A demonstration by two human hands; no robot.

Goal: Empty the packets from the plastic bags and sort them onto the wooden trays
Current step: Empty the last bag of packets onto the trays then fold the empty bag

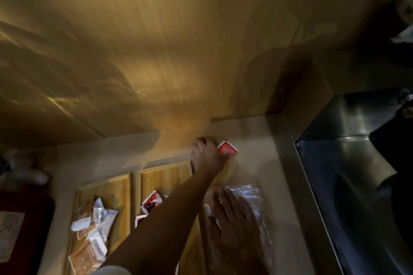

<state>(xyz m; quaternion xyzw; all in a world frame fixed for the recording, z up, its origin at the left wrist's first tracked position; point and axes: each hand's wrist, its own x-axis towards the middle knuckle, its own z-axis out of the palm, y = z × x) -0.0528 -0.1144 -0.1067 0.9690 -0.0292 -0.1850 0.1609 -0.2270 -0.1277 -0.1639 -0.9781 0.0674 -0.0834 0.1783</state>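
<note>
My left hand (206, 154) reaches far across the counter, its fingers closed on a red-and-white packet (228, 150) near the back wall. My right hand (234, 216) lies flat with fingers apart in or under a clear plastic bag (257, 194); I cannot tell which. Two wooden trays sit side by side on the left. The left tray (116, 185) holds several brown and white packets (93, 230). The right tray (169, 174) holds red packets (152, 202), partly hidden by my left forearm.
A steel sink (348, 185) drops away just right of the counter strip. A wood-toned wall (156, 51) rises behind the counter. At the far left lie a dark red object (26, 207) and pale blurred things (24, 174).
</note>
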